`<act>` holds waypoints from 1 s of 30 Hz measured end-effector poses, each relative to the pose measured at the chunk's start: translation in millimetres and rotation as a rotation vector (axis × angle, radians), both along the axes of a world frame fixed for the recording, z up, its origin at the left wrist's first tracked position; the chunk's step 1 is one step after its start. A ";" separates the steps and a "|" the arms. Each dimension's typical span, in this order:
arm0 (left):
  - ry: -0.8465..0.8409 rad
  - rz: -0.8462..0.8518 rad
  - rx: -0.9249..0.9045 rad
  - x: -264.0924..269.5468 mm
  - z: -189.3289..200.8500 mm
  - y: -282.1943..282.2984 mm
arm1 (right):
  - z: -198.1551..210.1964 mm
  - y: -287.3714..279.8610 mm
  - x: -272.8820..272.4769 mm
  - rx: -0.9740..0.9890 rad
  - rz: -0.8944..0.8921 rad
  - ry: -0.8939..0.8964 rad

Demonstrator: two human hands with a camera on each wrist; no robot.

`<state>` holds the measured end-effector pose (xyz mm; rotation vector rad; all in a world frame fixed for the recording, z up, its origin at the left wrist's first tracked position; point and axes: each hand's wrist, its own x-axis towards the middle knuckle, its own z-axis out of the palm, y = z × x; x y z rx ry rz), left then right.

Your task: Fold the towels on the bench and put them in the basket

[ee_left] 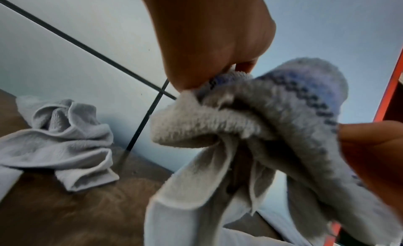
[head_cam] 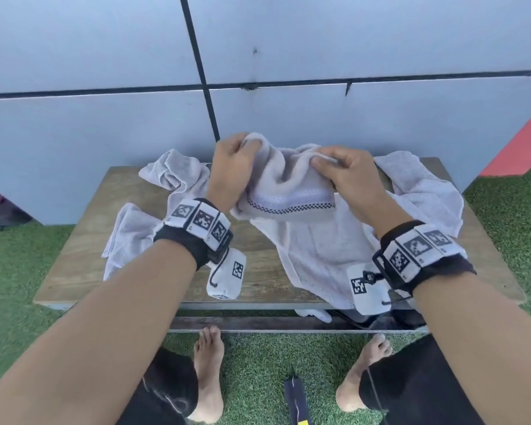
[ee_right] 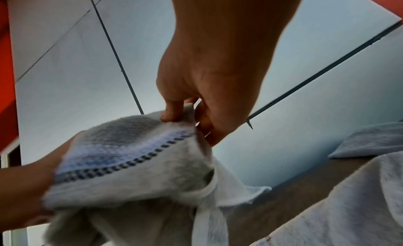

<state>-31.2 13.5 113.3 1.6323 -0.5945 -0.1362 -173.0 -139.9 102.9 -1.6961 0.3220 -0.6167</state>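
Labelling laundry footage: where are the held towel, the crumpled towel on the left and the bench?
held towel [head_cam: 292, 199], head view, striped border.
crumpled towel [head_cam: 172, 171], head view, bunched top.
bench [head_cam: 83, 256], head view, bare wood.

Head view looks down; both wrist views, close, share the towel [ee_left: 272, 111].

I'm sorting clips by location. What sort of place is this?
Probably an outdoor or patio-like spot: artificial grass underfoot, a wooden bench against a grey panelled wall, and crumpled towels being folded there.
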 end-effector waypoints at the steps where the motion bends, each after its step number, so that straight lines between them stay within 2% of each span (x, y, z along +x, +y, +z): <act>1: -0.020 -0.022 0.026 2.7 3.2 4.6 | 1.8 -0.1 0.4 -0.038 0.034 0.061; 3: -0.042 -0.133 0.233 9.1 -2.6 14.5 | -3.0 -3.2 0.5 -0.214 0.116 0.337; 5: -0.070 -0.266 0.630 13.1 -22.6 24.7 | -18.2 -7.9 -0.7 -0.423 0.199 0.664; 7: -0.093 -0.343 0.971 14.9 -52.8 37.8 | -37.6 -6.9 -0.9 -0.593 0.212 0.839; 8: -0.098 -0.363 1.054 13.6 -65.8 44.7 | -44.4 -2.8 -1.3 -0.640 0.202 0.857; 10: -0.080 -0.379 1.062 10.1 -88.2 56.0 | -57.8 7.1 -0.3 -0.666 0.201 0.854; 13: 0.003 -0.471 0.968 4.9 -108.9 61.5 | -77.9 21.6 5.0 -0.752 0.265 0.901; 14: 0.009 -0.482 1.019 2.6 -112.5 60.5 | -84.4 25.5 7.6 -0.775 0.266 0.902; 17: -0.076 -0.502 1.134 6.4 -127.2 54.1 | -99.7 33.7 15.3 -0.815 0.204 0.860; 19: -0.093 -0.511 1.113 6.3 -126.4 47.6 | -105.3 36.5 19.5 -0.902 0.169 0.813; 22: -0.141 -0.477 0.987 5.2 -117.5 35.3 | -107.7 35.3 25.2 -0.867 0.134 0.747; 25: -0.197 -0.493 0.865 8.9 -101.5 28.5 | -99.6 27.8 30.7 -0.719 0.179 0.658; 27: -0.176 -0.441 0.782 18.3 -79.4 22.5 | -81.4 18.5 38.2 -0.690 0.167 0.547; 30: -0.248 -0.326 0.678 43.3 -35.3 2.9 | -39.2 -3.8 61.2 -0.681 0.063 0.384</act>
